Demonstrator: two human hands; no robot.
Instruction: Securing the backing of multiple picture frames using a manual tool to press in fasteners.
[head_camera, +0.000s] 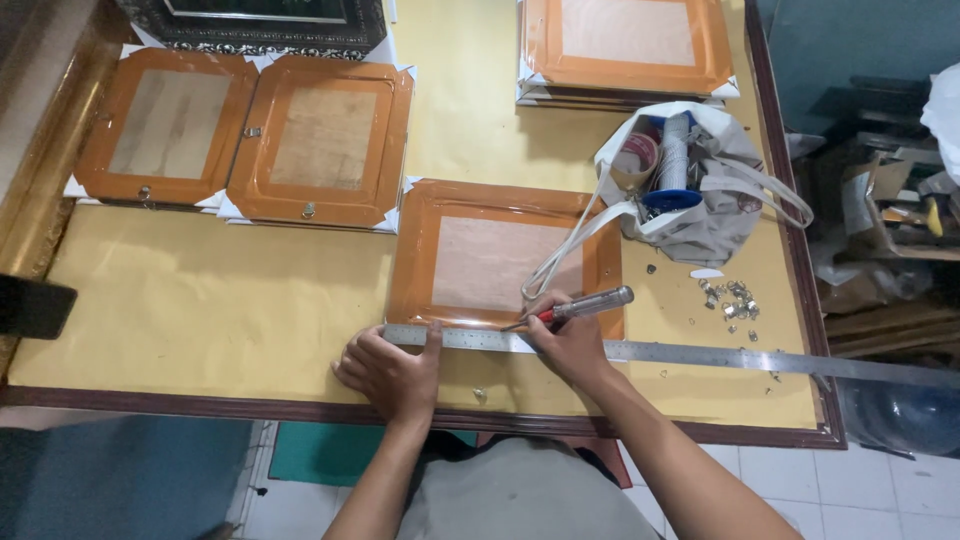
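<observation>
Pressing a steel ruler (640, 350) flat, the left hand (392, 372) steadies it across an orange frame back (500, 255); the right hand (572, 345), its grip clamped on a red-handled awl (575, 306), marks just above; no hanger fitted yet, unlike two frames (245, 135) beyond.

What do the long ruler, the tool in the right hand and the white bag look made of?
Ruler: steel, likely; thin, grey, brushed and reflective. Tool in the right hand: apparently clear plastic handle with a red band; its tip is too small to tell. White bag: soft cloth, judging by its creases and limp straps.
</observation>
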